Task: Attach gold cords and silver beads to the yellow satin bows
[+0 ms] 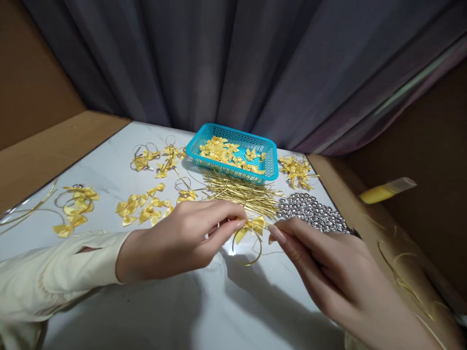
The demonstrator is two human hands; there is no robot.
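- Two hands meet just in front of the blue basket point(233, 141): the left hand point(178, 240) has its grip pinching a yellow bow point(251, 226) with a gold loop point(248, 253) hanging under it.
- The right hand point(328, 272), fingers pressed together, seems to pinch a fine gold thread.
- Done, by the look of it: looped bows point(146, 206) left of the basket (on the counter point(237, 301)).
- Left: loose bows in the basket, gold wires point(244, 194) and silver bells point(314, 211) near it.

One yellow satin bow point(252, 226), small, two loops spread with tails hanging, pinched at its left loop. A gold cord loop point(248, 253) hangs beneath it, curved downward, just above the white surface point(233, 301)
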